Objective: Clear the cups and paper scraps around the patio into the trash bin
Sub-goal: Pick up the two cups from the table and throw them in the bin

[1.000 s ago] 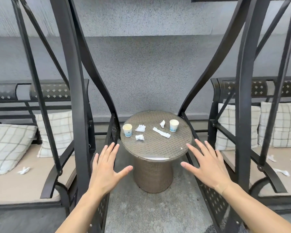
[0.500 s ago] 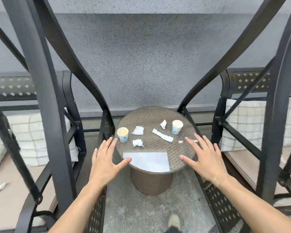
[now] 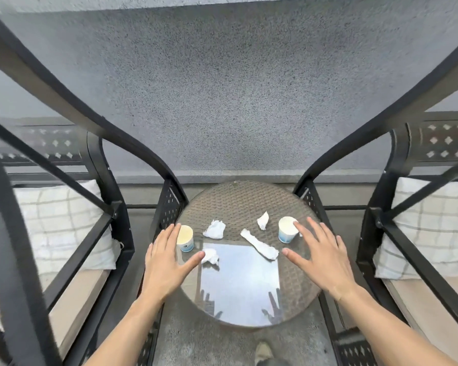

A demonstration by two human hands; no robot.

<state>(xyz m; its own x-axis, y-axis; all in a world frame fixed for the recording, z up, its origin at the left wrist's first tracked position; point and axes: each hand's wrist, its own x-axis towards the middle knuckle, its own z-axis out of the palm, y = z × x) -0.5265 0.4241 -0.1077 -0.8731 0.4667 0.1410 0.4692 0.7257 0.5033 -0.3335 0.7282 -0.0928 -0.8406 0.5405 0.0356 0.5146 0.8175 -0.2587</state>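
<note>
Now the round counter (image 3: pixel 238 202) looks much bigger and closer than it did a moment ago, and both hands have come forward over it. Before, they hung in the air in front of the counter; now the left hand (image 3: pixel 167 260) is right beside the left cup (image 3: pixel 185 238), and the right hand (image 3: pixel 319 256) has a fingertip at the rim of the right cup (image 3: pixel 287 229). I cannot tell if that finger truly touches it.

Both hands are flat with the fingers spread out. Neither grip holds anything.

The counter top is brown woven wicker under shiny glass. The glass shows a bright square of sky and dark shadows of fingers. The two cups are small paper ones, white with a blue band at the bottom, and they stand upright. Between them lie four white paper scraps: a crumpled wad (image 3: pixel 215 229) near the left cup, a small crumpled bit (image 3: pixel 210 256) just by the left thumb, a long twisted strip (image 3: pixel 259 244) in the middle, and a little pointed piece (image 3: pixel 262 220) left of the right cup.

Black metal swing frames (image 3: pixel 95 120) curve up on both sides. Soft checked pillows (image 3: pixel 61 223) sit on the seats. The wall (image 3: pixel 222 96) behind is rough and gray.
</note>
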